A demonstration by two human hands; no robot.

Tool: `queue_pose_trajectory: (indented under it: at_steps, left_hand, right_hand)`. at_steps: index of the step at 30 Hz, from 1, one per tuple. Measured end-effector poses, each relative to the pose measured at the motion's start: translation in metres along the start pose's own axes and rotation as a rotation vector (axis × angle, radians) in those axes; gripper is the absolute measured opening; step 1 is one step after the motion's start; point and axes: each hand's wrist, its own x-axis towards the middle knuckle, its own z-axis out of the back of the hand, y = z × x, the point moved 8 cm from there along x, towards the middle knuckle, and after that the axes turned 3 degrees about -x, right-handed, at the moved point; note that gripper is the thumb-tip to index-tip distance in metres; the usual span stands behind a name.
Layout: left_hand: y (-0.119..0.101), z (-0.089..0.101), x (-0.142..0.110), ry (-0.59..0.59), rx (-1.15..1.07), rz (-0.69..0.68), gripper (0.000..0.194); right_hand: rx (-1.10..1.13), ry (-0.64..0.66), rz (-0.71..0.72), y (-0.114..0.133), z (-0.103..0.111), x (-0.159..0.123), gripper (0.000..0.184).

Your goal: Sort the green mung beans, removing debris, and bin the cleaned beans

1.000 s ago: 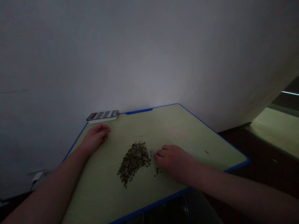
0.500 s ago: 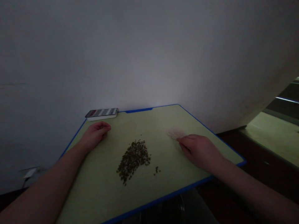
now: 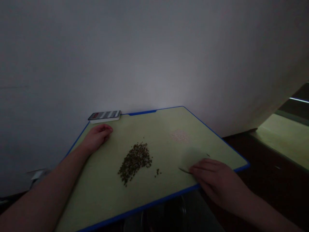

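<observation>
A heap of small dark green grains (image 3: 135, 159) lies in the middle of the pale green table (image 3: 101, 193), with a few loose grains (image 3: 157, 172) to its right. Farther back on the right is a small pale patch of whitish grains (image 3: 179, 136). My right hand (image 3: 214, 177) rests at the table's front edge, right of the heap. Its fingers are pressed together on a thin dark sliver (image 3: 183, 170) that sticks out to the left. My left hand (image 3: 98, 137) lies at the back left with fingers loosely curled, apart from the heap.
A phone (image 3: 104, 115) lies on a white block at the table's back left corner, against the grey wall. The table has a blue rim. A second pale green surface (image 3: 282, 138) stands to the right across a dark gap. The light is dim.
My right hand left the heap, went back to the whitish patch, then came toward me to the front edge. The left hand stayed put.
</observation>
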Motion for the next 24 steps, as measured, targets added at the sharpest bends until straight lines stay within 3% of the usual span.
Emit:
queue_pose_trajectory:
  at_steps: [5,9,13,20,24]
  left_hand:
    - [0.003,0.0,0.0,-0.025,-0.084,0.038,0.026]
    - [-0.002,-0.001,-0.003,-0.036,-0.062,0.016,0.025]
    - [0.0,-0.001,-0.003,-0.04,-0.107,0.009,0.024]
    - [0.004,-0.001,0.001,-0.032,-0.117,0.02,0.023]
    - [0.001,-0.004,-0.001,-0.032,-0.146,0.033,0.023]
  right_hand:
    - [0.117,0.113,-0.04,-0.017,-0.021,0.04,0.03]
    - [0.105,0.206,0.023,-0.025,-0.035,0.078,0.027]
    - [0.132,0.233,0.131,-0.016,-0.045,0.102,0.026]
    - [0.229,0.232,0.294,0.004,-0.047,0.098,0.03]
    - [0.226,0.194,0.278,0.001,-0.043,0.094,0.031]
